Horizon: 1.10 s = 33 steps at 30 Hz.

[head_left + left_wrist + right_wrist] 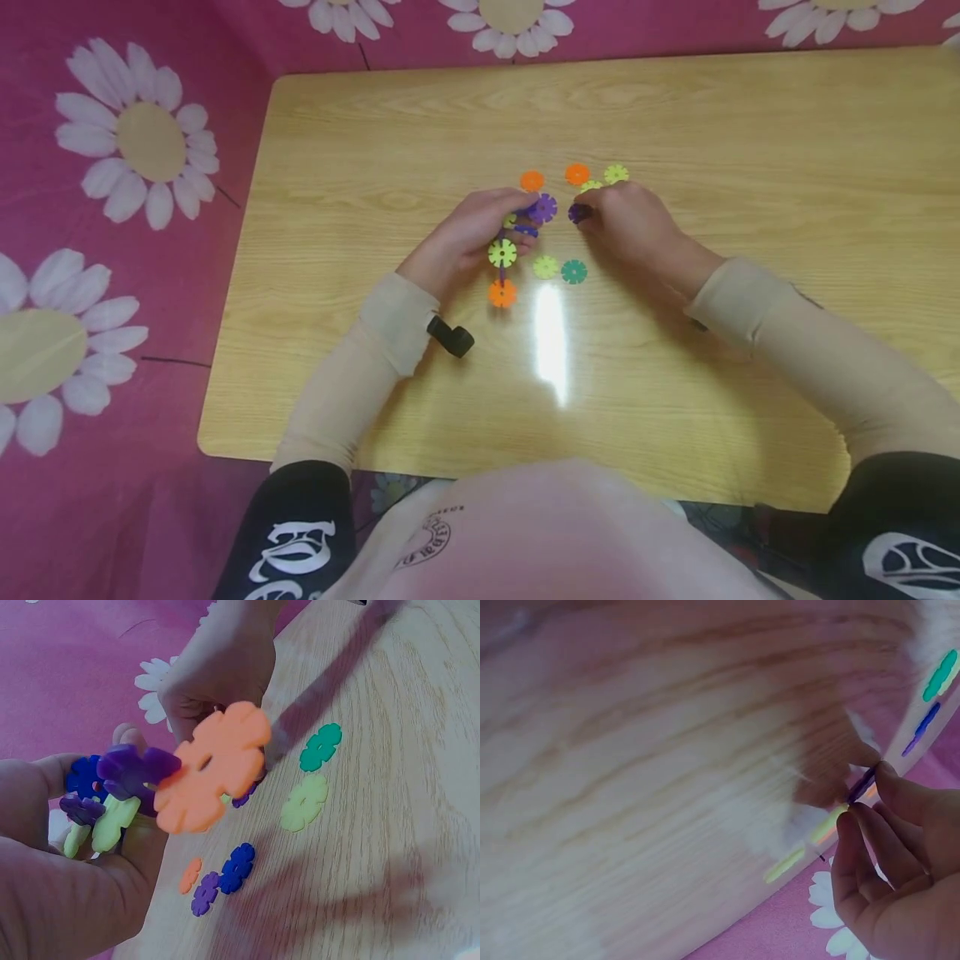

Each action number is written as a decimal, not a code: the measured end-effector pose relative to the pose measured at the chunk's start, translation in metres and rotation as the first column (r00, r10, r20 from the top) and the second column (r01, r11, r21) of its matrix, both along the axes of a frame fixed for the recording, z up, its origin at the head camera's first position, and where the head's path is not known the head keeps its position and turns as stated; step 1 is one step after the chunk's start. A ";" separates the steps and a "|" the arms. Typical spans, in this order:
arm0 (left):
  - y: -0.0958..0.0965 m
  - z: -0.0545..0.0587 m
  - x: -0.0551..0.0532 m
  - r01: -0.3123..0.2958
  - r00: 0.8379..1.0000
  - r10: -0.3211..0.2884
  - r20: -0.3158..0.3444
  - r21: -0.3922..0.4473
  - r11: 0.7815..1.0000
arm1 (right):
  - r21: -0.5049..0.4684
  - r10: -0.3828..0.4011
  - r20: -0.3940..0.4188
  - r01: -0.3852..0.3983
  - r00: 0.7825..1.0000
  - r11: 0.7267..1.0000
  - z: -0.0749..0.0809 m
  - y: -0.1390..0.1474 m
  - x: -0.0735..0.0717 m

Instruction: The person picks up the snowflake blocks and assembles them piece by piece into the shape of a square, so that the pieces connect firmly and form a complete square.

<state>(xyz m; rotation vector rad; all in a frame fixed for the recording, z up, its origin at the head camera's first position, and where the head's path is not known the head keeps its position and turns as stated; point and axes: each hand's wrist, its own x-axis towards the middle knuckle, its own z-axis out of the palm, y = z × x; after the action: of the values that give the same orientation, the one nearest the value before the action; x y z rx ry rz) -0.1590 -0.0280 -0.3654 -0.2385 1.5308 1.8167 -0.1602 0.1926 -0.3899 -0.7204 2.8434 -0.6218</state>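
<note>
My left hand (480,223) holds a chain of notched plastic connector discs, its fingers curled round the upper end. Down the chain come a yellow disc (502,253), a purple one edge-on, and an orange disc (502,293) at the lower end. In the left wrist view a blue disc (84,778) and a purple disc (135,774) show in the chain close to the fingers. My right hand (633,218) pinches a single dark purple disc (862,785) between thumb and fingertips, a short way right of the left hand.
Loose discs lie on the wooden table (375,142): orange (577,173) and yellow (617,173) beyond the right hand, another orange (532,181) and a purple one (547,207) by the left fingertips. Nearer me are yellow (546,267) and green (573,272) discs.
</note>
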 end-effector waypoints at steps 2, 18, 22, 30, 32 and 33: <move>0.000 0.000 0.000 -0.004 1.000 0.004 0.008 0.006 1.000 | -0.016 -0.002 0.007 0.002 1.000 1.000 -0.001 0.000 -0.001; 0.000 0.005 0.002 0.004 0.999 -0.006 0.032 0.061 0.998 | 0.031 -0.005 0.193 -0.001 0.981 1.000 0.006 0.005 -0.019; 0.002 0.005 0.001 -0.009 0.999 0.007 0.042 0.049 0.999 | -0.057 -0.093 0.226 0.108 0.970 0.992 0.011 0.012 -0.013; 0.007 0.007 -0.005 -0.043 0.997 0.041 0.067 0.026 0.999 | -0.502 -0.121 0.378 0.313 0.918 0.806 0.035 0.020 0.006; 0.010 0.007 -0.005 -0.054 0.996 0.052 0.069 0.019 0.998 | -0.560 -0.111 0.415 0.350 0.903 0.751 0.040 0.019 0.010; 0.011 0.007 -0.006 -0.059 0.996 0.058 0.071 0.014 0.998 | -0.579 -0.107 0.427 0.362 0.898 0.731 0.042 0.019 0.011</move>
<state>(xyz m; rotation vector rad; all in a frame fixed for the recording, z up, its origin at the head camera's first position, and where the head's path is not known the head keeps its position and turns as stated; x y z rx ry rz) -0.1647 -0.0169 -0.3580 -0.3391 1.4736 1.8455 -0.1488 0.2118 -0.3483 -0.2414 2.3469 -1.6469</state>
